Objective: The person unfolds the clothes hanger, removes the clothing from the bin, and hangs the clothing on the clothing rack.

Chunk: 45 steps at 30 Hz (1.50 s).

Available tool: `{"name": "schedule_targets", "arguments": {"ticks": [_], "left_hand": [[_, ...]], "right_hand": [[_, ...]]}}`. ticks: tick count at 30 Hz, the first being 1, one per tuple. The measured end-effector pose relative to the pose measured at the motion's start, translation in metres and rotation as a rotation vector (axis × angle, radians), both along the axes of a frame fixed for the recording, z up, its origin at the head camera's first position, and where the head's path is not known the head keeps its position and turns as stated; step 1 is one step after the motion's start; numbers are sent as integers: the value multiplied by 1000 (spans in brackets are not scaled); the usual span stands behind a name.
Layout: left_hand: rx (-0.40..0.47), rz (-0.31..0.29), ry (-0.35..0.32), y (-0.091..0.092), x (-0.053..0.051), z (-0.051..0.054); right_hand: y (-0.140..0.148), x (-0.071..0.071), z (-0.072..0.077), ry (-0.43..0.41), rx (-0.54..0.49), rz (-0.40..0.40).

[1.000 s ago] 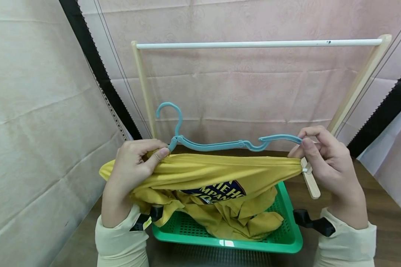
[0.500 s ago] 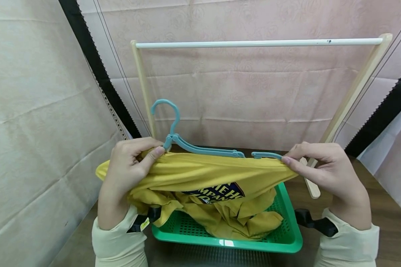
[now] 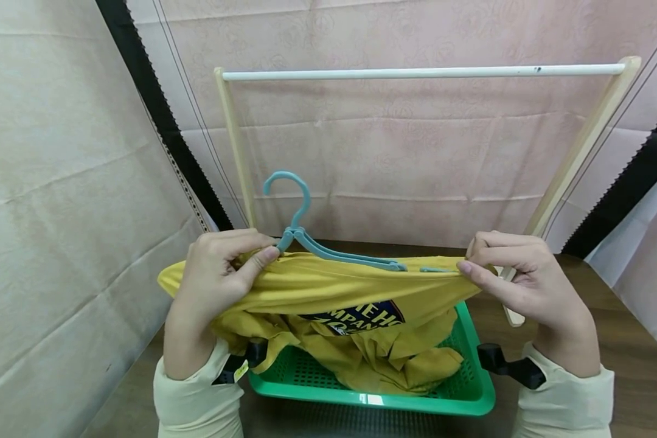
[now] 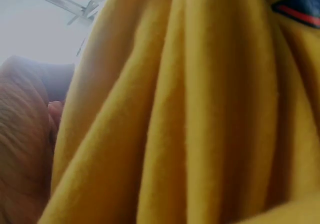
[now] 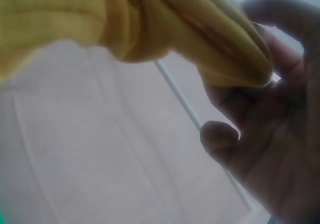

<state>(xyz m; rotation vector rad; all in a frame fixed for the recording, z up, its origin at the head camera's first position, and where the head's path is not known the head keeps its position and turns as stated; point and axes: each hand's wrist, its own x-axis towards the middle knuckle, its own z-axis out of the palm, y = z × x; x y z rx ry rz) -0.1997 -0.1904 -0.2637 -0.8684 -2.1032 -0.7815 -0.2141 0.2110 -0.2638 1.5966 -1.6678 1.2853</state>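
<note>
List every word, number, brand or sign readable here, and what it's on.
"EH": navy print on the yellow garment, upper line; neighbouring letters partial.
"MPAN": same print, next line, cut off.
Third line: mostly hidden, unreadable.
Yellow-green tag on the left wrist strap: any marks too small to read.

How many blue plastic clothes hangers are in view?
1: the blue plastic hanger, partly covered by the yellow printed cloth garment, its curved hook standing near the left hand. Others may be hidden underneath.

Fabric-walled booth around a wood-grained tabletop
</note>
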Motion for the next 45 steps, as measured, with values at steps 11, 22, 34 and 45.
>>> {"name": "schedule_targets", "arguments": {"ticks": [11,22,34,45], "left_hand": [[-37,20,11,10,-2,-1],[-52,-37,-42,23,-3,-2],[-61,-122,-62,42,-5,-7],[-57,-60,-71,42,-7,-6]], "right_hand": [[-10,4,5,76,-98,-67],[-18,7,10,115,-106,-117],[-31,8,9,192,-19,-303],[-15,8,6,123,142,-348]]}}
